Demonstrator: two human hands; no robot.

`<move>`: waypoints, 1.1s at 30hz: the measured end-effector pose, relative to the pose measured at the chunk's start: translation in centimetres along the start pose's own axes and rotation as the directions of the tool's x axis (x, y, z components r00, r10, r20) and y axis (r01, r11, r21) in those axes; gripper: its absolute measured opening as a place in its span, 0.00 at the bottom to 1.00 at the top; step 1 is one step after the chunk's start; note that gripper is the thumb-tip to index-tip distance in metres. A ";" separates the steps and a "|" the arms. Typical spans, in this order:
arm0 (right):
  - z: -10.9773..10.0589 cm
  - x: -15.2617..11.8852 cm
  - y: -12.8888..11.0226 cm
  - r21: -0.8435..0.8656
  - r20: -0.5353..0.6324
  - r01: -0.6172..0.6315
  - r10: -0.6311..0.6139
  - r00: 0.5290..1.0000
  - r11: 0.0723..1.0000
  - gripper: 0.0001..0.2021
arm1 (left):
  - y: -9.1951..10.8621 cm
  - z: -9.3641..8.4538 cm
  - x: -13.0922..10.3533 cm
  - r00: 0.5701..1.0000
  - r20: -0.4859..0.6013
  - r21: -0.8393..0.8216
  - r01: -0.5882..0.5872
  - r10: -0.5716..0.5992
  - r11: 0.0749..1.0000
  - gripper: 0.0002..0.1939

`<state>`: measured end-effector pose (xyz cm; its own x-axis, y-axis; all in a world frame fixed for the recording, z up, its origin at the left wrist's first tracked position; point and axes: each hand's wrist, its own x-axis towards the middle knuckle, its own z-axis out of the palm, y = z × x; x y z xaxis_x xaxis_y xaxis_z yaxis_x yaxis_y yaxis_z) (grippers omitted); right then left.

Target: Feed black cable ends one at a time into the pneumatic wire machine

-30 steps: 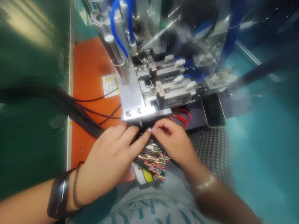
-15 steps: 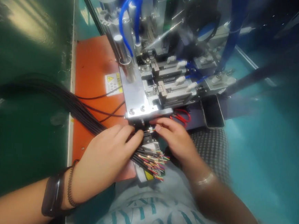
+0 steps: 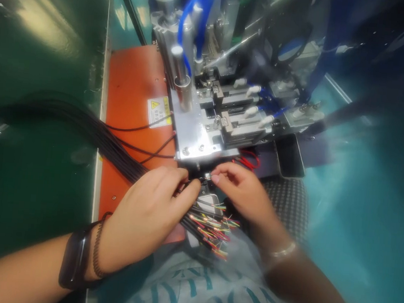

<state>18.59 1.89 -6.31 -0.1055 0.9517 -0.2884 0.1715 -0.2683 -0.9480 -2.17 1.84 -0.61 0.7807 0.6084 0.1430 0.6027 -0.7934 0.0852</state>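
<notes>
My left hand [image 3: 152,208] is closed at the front of the machine, thumb and fingers pinched around what looks like a black cable, largely hidden by the hand. Beneath that hand runs a bundle of black cables [image 3: 117,156], its stripped ends fanned into thin coloured wires [image 3: 213,229] close to my shirt. My right hand [image 3: 243,189] has its thumb and index finger together beside a small shiny metal piece [image 3: 207,175] under the machine's front plate [image 3: 197,144]. Whatever lies between those fingertips is too small to make out.
An orange machine base [image 3: 134,81] carries metal slides and cylinders with blue air hoses [image 3: 184,26]. Red-handled tool loops [image 3: 250,160] lie right of the plate, near a dark-screened phone [image 3: 290,156]. A checked seat [image 3: 287,205] is below. Several cables hang over the base's left edge.
The view has shifted slightly, so the machine sits a little farther right. My right fingers have curled in more tightly near the metal piece. My left hand keeps its pinch; the wire ends have spread somewhat.
</notes>
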 end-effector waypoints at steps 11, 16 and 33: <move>-0.6 0.0 0.4 0.214 0.111 -0.092 0.070 0.991 0.972 0.05 | 0.1 1.2 -0.2 0.989 0.128 0.001 0.070 -0.070 0.998 0.30; -0.2 0.1 0.5 0.212 0.084 -0.071 0.054 0.995 0.975 0.05 | 0.2 1.6 -0.1 0.988 0.136 0.023 0.072 -0.075 0.997 0.29; 0.7 -0.2 0.2 0.113 -0.011 -0.063 0.065 0.998 0.992 0.04 | 0.2 1.0 0.1 0.978 0.185 0.016 0.096 -0.098 0.995 0.29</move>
<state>17.96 1.51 -6.50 -0.0838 0.9339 -0.3475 0.0663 -0.3428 -0.9371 -1.82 1.74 -1.56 0.7352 0.6760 -0.0509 0.6776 -0.7307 0.0830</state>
